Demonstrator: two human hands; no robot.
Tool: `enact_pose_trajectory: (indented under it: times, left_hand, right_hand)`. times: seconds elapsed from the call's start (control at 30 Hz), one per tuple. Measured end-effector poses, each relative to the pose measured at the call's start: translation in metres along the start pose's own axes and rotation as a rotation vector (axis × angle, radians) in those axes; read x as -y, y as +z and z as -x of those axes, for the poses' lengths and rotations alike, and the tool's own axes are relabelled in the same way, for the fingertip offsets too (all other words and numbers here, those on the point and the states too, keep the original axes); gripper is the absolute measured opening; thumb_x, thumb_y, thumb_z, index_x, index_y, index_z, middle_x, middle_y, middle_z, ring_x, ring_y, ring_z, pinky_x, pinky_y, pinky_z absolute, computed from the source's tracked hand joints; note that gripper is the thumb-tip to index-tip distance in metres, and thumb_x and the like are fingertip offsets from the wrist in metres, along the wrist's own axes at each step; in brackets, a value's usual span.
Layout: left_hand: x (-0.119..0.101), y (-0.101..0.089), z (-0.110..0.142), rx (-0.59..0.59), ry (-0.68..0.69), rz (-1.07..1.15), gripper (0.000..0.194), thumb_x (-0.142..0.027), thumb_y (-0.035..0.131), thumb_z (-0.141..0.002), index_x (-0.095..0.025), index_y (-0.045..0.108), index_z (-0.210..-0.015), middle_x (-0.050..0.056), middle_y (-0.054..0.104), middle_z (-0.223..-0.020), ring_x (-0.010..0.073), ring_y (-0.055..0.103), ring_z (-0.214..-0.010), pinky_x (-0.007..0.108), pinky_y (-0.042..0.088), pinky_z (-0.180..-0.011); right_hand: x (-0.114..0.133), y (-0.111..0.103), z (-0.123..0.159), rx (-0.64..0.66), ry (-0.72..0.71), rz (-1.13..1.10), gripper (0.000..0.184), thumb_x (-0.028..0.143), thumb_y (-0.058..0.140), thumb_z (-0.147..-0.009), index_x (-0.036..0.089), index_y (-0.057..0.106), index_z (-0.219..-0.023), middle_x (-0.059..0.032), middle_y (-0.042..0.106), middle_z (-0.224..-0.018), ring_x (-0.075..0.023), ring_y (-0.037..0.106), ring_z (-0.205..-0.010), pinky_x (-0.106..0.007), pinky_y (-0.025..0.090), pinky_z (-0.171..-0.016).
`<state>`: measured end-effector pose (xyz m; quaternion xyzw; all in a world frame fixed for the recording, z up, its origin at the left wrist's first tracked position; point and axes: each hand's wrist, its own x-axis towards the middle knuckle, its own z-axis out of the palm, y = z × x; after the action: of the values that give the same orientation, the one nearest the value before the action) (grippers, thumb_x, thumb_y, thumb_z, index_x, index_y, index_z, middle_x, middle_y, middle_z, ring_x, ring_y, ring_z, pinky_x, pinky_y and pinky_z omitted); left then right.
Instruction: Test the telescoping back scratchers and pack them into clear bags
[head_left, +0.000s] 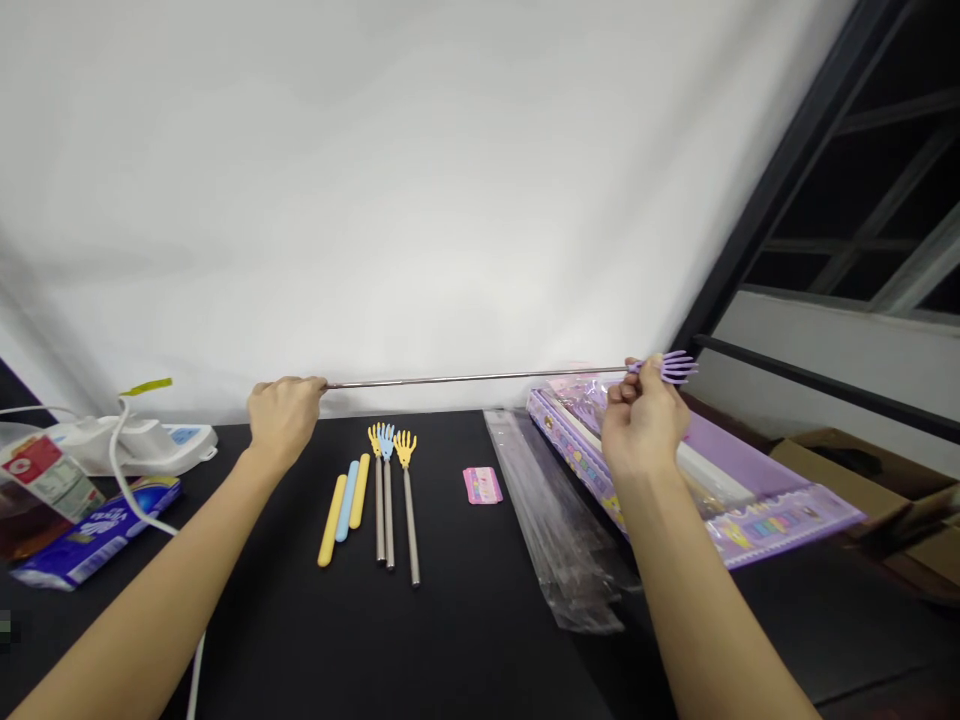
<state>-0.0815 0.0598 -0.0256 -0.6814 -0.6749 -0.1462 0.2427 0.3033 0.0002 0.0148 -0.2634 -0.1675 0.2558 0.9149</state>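
Observation:
A telescopic back scratcher (480, 377) is drawn out long and level above the table, its purple claw head at the right. My left hand (285, 418) is closed round the far left end of its metal rod. With pinched fingers, my right hand (646, 418) grips it just below the claw. Under the rod lie a blue-headed back scratcher (388, 500) and two yellow-headed ones, including the right-hand yellow back scratcher (409, 510). Beside them are two yellow handle sleeves, one a yellow sleeve (332, 520), and a blue sleeve (347, 502). A small pink card (482, 485) lies to their right.
Clear plastic bags (547, 530) lie beside an open purple display box (574, 445) at the right. On the left are a white power strip (180, 447) with a cable, a blue packet (101, 530) and a drink container (45, 490). Cardboard boxes (840, 470) stand at far right.

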Motion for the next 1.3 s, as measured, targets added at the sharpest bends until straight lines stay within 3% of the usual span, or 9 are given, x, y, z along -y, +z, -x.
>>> enact_pose_trajectory:
  times: [0.27,0.4,0.5,0.6,0.77,0.97,1.1,1.2,1.3]
  left_hand:
    - [0.006,0.007,0.003,-0.016,0.053,0.006,0.038,-0.027,0.036,-0.098,-0.018,0.073,-0.104,0.015,0.076,-0.096,0.0336,0.07,-0.089,0.043,0.044,-0.083]
    - [0.01,0.013,0.002,-0.207,0.284,0.078,0.035,-0.025,0.035,-0.101,-0.018,0.069,-0.105,0.013,0.075,-0.103,0.0282,0.068,-0.098,0.046,0.037,-0.104]
    - [0.0,0.01,-0.001,-0.3,0.422,0.162,0.032,-0.024,0.035,-0.102,-0.017,0.065,-0.111,0.015,0.073,-0.1,0.0281,0.066,-0.096,0.044,0.044,-0.095]
    - [-0.029,-0.004,-0.001,-0.278,0.567,0.272,0.031,-0.022,0.034,-0.102,-0.016,0.062,-0.115,0.014,0.069,-0.096,0.0256,0.064,-0.092,0.037,0.049,-0.085]
    - [-0.078,-0.047,0.004,-0.107,0.685,0.461,0.034,-0.032,0.033,-0.105,-0.015,0.063,-0.108,0.011,0.065,-0.092,0.0217,0.062,-0.081,0.032,0.048,-0.073]
    - [-0.07,-0.093,0.008,0.32,0.697,0.756,0.034,-0.034,0.041,-0.101,-0.017,0.061,-0.079,0.001,0.056,-0.064,0.0126,0.046,-0.055,0.026,0.035,-0.055]
    - [-0.075,-0.11,0.015,0.546,0.702,0.949,0.036,-0.04,0.043,-0.099,-0.016,0.061,-0.078,-0.002,0.049,-0.058,0.0098,0.04,-0.05,0.024,0.03,-0.049]
    - [-0.081,-0.114,0.017,0.6,0.673,1.029,0.035,-0.042,0.045,-0.098,-0.016,0.066,-0.087,-0.002,0.054,-0.061,0.0105,0.046,-0.053,0.023,0.033,-0.049]
    - [-0.081,-0.112,0.017,0.577,0.68,1.047,0.038,-0.043,0.046,-0.098,-0.015,0.064,-0.079,-0.001,0.054,-0.059,0.0104,0.047,-0.053,0.023,0.033,-0.049]
  right_hand:
    - [0.0,-0.001,-0.003,-0.01,0.02,-0.012,0.021,0.021,0.071,-0.089,0.014,0.057,-0.074,0.0016,0.062,-0.073,-0.001,0.041,-0.05,-0.009,0.033,-0.042]
    - [0.008,-0.011,-0.018,-0.027,0.036,-0.03,0.023,0.025,0.063,-0.095,0.015,0.057,-0.075,0.006,0.052,-0.065,-0.0015,0.037,-0.048,-0.01,0.032,-0.041]
    - [0.006,-0.014,-0.018,-0.012,0.041,-0.029,0.026,0.031,0.064,-0.095,0.016,0.056,-0.075,0.0084,0.045,-0.061,-0.0016,0.036,-0.048,-0.01,0.033,-0.043]
    - [-0.009,-0.006,0.004,0.122,0.091,0.021,0.028,0.031,0.079,-0.08,0.016,0.057,-0.073,0.0071,0.054,-0.068,-0.0012,0.039,-0.051,-0.012,0.035,-0.047]
    - [-0.038,0.01,0.052,0.515,0.186,0.191,0.035,0.037,0.09,-0.061,0.015,0.063,-0.065,0.0021,0.063,-0.07,-0.0057,0.045,-0.056,-0.021,0.039,-0.052]
    - [-0.035,0.005,0.06,0.775,0.082,0.263,0.02,0.034,0.083,-0.073,0.019,0.071,-0.07,0.0019,0.064,-0.068,-0.0095,0.052,-0.063,-0.024,0.04,-0.06]
    - [-0.033,0.007,0.074,0.999,0.068,0.402,0.017,0.037,0.08,-0.077,0.02,0.076,-0.076,0.0002,0.067,-0.069,-0.0122,0.055,-0.063,-0.026,0.044,-0.062]
    - [-0.034,0.011,0.085,1.022,0.066,0.421,0.017,0.038,0.078,-0.078,0.02,0.077,-0.077,-0.0005,0.068,-0.071,-0.013,0.057,-0.065,-0.026,0.045,-0.064]
    - [-0.035,0.012,0.088,0.997,0.056,0.427,0.017,0.037,0.077,-0.079,0.02,0.077,-0.077,0.0003,0.066,-0.068,-0.012,0.055,-0.063,-0.026,0.045,-0.064]
